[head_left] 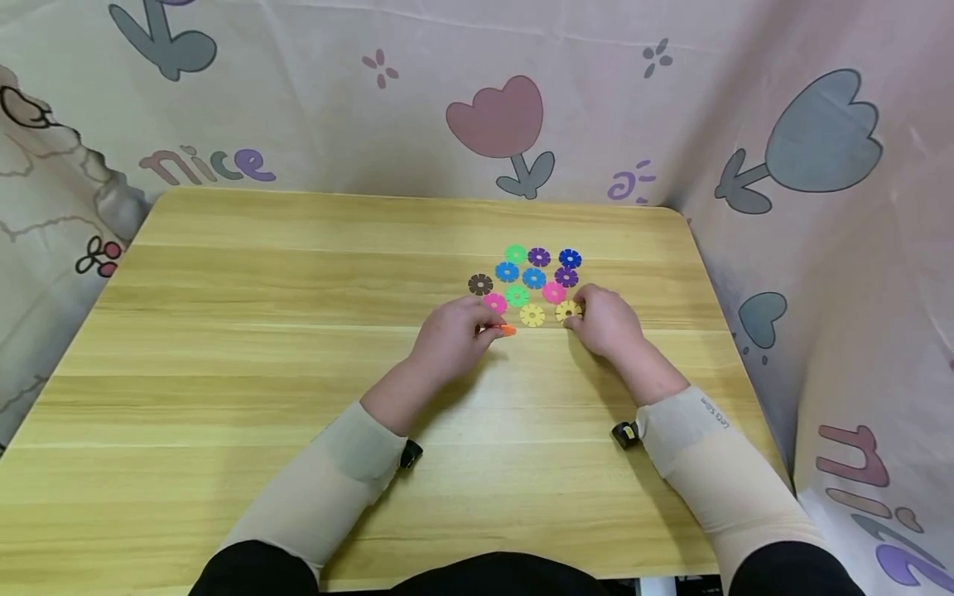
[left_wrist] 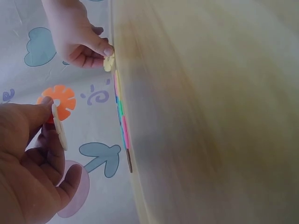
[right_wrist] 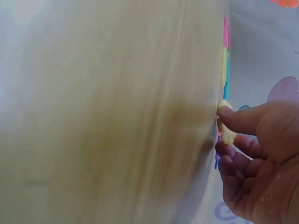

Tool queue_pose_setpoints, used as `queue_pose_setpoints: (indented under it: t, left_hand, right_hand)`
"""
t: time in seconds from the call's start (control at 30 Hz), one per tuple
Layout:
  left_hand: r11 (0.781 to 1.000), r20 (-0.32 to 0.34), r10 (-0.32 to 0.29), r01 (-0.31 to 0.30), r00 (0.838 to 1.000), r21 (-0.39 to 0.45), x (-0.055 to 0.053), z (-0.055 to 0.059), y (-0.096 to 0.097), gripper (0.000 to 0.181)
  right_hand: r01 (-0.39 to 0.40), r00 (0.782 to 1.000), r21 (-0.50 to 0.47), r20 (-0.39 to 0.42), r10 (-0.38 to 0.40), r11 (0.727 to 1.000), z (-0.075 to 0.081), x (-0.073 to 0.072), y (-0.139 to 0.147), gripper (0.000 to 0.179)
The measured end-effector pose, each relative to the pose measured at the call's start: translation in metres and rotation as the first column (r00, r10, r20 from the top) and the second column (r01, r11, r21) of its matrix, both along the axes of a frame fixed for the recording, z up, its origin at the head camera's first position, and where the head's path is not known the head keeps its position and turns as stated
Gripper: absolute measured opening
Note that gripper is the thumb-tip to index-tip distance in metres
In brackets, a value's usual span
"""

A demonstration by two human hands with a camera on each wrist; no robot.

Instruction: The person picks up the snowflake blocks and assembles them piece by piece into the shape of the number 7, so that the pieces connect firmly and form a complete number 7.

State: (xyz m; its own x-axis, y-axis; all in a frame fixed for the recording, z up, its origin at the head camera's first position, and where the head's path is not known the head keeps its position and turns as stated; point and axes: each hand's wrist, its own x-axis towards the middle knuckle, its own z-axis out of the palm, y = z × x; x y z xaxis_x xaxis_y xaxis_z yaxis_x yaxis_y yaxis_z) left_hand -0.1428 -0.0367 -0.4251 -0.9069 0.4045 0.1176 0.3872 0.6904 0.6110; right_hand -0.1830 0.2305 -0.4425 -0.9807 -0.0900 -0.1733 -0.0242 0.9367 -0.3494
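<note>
My left hand [head_left: 452, 338] is pinching an orange notched plastic disc [left_wrist: 65, 101] between thumb and fingers, together with a pale disc [left_wrist: 59, 128] seen edge-on in the left wrist view. To the right, my right hand [head_left: 607, 321] pinches a yellow notched disc [right_wrist: 228, 133] by its edge, low over the tabletop. Between and beyond both hands lies a loose group of similar flower-like discs: a yellow disc [head_left: 532, 315], a brown disc [head_left: 480, 285], a pink disc [head_left: 554, 292], a green disc [head_left: 517, 295], a blue disc [head_left: 533, 278] and a purple disc [head_left: 566, 276].
The discs lie flat on a wide wood-grain table [head_left: 224, 331], toward its far right part. A patterned curtain [head_left: 335, 124] hangs behind the far edge and along the right side. Dark wrist cameras sit on both sleeves, close above the table.
</note>
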Motion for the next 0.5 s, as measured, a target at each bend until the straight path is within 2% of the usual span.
queue_pose_setpoints:
  t: [0.27, 0.5]
  left_hand:
    - [1.000, 0.009, 0.015, -0.015, 1.000, 0.002, 0.000, 0.000, -0.001, 0.009]
    - [1.000, 0.009, 0.012, -0.012, 1.000, -0.001, 0.000, 0.001, -0.001, 0.009]
  right_hand:
    - [0.004, 0.998, -0.074, -0.061, -0.009, 0.997, 0.000, 0.007, -0.004, 0.029]
    - [0.002, 0.995, -0.179, -0.099, -0.020, 0.984, 0.002, 0.015, -0.007, 0.028]
